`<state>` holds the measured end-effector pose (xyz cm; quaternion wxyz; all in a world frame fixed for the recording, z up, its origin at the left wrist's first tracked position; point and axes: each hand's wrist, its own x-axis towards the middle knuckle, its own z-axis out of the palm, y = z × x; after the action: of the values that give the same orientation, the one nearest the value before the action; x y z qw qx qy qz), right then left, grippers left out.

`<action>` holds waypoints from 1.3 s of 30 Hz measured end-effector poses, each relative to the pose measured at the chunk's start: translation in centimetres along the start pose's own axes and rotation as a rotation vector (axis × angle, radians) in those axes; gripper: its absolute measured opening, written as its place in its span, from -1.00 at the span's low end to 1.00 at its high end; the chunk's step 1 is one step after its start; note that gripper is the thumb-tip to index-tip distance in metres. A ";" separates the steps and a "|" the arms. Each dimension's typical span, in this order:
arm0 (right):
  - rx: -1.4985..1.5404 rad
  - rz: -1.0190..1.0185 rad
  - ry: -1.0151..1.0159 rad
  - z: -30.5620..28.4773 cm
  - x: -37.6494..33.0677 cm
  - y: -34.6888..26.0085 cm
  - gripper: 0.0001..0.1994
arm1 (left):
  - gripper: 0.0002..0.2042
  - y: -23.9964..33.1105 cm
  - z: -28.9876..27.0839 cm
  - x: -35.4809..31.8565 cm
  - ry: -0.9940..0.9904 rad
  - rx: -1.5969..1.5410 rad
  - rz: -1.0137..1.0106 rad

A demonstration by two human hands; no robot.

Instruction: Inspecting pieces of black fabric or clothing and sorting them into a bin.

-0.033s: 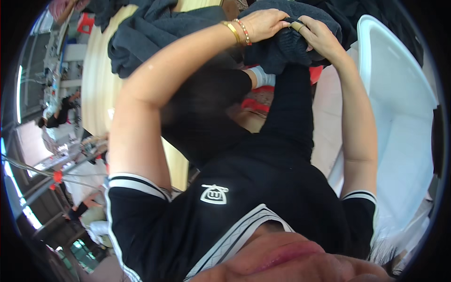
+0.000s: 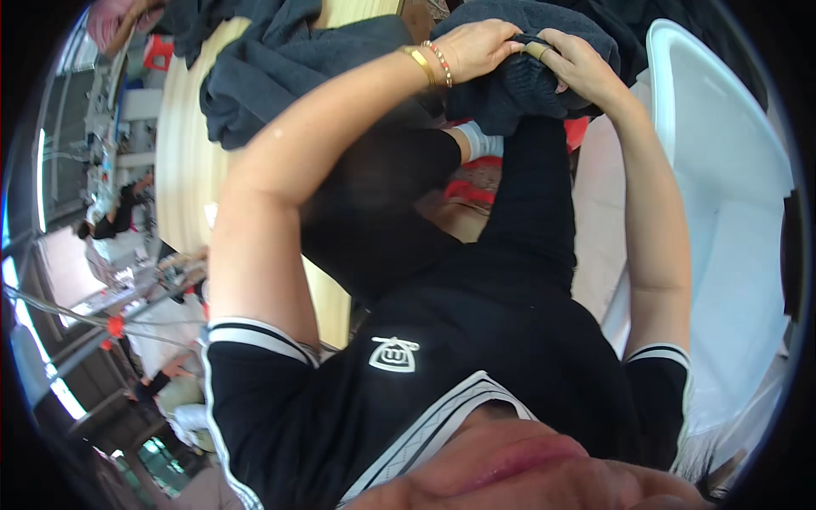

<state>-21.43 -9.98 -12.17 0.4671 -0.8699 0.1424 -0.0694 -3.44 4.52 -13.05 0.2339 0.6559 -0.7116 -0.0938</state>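
A dark grey garment (image 2: pixel 484 106) with a ribbed knit part lies bunched over my lower legs, at the top of the view. My left hand (image 2: pixel 480 49), with a gold bangle and a beaded bracelet at its wrist, pinches the ribbed edge between thumb and fingers. Close beside it, my right hand (image 2: pixel 582 66) grips the same edge from the right. A yellowish band circles one of its fingers. The fingertips of both hands nearly meet. Folds of fabric hide part of the right fingers.
More dark grey fabric (image 2: pixel 289 72) is heaped on a pale wooden table (image 2: pixel 183 170) to my left. A large white plastic tub (image 2: pixel 722 195) stands at my right. Something red (image 2: pixel 470 192) lies by my feet. Far left, people are among work tables.
The whole view has shifted slightly, so everything sits a little farther right. Both hands keep their hold on the garment's ribbed edge.
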 end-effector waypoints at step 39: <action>-0.308 -0.178 0.200 1.6 -0.1 0.4 -0.80 | -0.73 2.3 0.0 -1.6 0.035 0.410 -0.134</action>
<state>-21.19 -8.92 -13.36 0.3041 -0.9289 0.1197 -0.1740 -5.43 6.35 -12.39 0.1009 0.7371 -0.6664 0.0489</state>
